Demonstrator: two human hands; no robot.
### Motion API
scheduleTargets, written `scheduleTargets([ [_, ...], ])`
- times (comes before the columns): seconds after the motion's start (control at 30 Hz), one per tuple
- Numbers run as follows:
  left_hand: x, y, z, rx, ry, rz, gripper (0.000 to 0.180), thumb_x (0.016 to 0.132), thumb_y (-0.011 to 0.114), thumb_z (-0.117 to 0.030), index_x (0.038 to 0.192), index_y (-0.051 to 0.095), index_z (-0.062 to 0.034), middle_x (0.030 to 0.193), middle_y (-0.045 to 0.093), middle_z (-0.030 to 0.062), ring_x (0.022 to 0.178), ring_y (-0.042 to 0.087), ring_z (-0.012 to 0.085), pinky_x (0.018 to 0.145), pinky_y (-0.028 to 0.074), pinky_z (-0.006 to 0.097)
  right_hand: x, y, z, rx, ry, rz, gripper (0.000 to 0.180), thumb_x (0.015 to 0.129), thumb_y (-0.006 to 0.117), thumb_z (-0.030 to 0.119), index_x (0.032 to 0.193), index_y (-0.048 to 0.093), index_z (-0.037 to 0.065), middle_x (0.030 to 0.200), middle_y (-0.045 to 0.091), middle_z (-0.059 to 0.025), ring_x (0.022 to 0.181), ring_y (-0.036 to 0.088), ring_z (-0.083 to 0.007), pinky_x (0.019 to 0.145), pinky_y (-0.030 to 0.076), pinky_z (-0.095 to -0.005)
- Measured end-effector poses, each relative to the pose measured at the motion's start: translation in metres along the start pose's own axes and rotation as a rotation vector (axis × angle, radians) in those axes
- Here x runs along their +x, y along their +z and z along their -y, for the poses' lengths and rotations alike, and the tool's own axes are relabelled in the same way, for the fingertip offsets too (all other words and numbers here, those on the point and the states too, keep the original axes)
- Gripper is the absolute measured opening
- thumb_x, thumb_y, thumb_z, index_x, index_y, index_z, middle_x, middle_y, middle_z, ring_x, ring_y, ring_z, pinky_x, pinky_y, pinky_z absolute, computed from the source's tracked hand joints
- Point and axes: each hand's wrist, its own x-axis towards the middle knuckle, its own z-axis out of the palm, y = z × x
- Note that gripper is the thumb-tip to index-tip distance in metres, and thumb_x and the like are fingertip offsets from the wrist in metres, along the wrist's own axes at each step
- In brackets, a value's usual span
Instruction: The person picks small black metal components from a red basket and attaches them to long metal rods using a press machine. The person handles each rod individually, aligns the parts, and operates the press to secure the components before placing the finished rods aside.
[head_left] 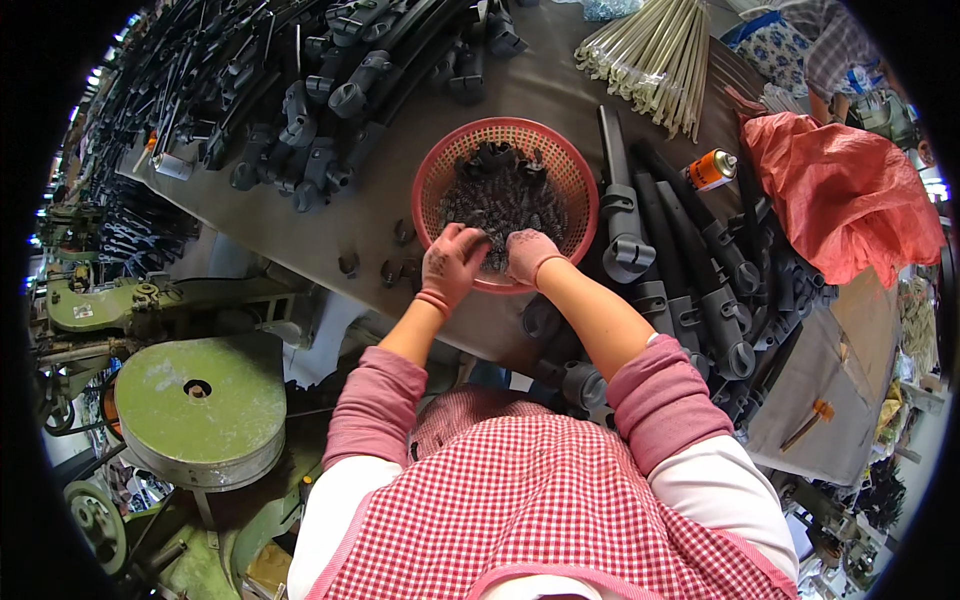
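A round pink-red plastic basket [590, 215] stands on the table before me. It holds a heap of small dark coil-like parts [505, 205], with larger black pieces [498, 160] at its far side. My left hand [455, 262], in a thin pinkish glove, is over the basket's near left rim, fingers curled together. My right hand [530, 256], gloved too, is just inside the near rim, its fingers bent closed at the heap. What either hand pinches is too small or hidden to name. Several small black rings [392, 271] lie left of the basket.
Long black tubes with joint fittings [628, 240] lie to the right, and more are piled [330, 100] at the far left. An orange-labelled spray can [711, 170], a bundle of pale rods [655, 60] and a red sack [840, 190] lie beyond. A green machine [200, 400] stands at left.
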Motion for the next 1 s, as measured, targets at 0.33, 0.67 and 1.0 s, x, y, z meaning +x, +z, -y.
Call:
scheduleTargets([
  [0.33,0.014,0.0,-0.02,-1.019,-0.551,0.08,0.024,0.102,0.055,-0.017,0.118,0.064,-0.0007,0.087,0.064,-0.002,0.077,0.057,0.0054,0.071,0.047,0.022,-0.054,-0.02,-0.015,1.637,-0.047,-0.354,0.025,0.092,0.068,0.01,0.109,0.067,-0.008,0.086,0.07,-0.006,0.073,0.065,-0.0099,0.066,0.053,-0.0247],
  [0.67,0.026,-0.031,-0.074,-1.411,-0.481,0.207,0.022,0.105,0.047,-0.017,0.121,0.051,-0.0029,0.09,0.061,0.004,0.08,0.06,0.0105,0.072,0.053,0.027,-0.114,-0.063,0.023,1.253,-0.206,-0.804,0.015,0.087,0.073,0.003,0.101,0.07,-0.002,0.089,0.069,-0.0001,0.081,0.062,-0.0059,0.074,0.051,-0.0216],
  [1.0,-0.004,-0.046,-0.08,-1.381,-0.502,0.444,0.01,0.102,0.05,-0.012,0.111,0.048,-0.008,0.092,0.062,0.0036,0.079,0.062,0.0106,0.069,0.052,0.024,-0.145,-0.058,0.025,1.556,-0.146,-0.219,0.013,0.091,0.065,0.007,0.098,0.071,-0.002,0.086,0.068,-0.0008,0.076,0.061,-0.0059,0.069,0.05,-0.0214],
])
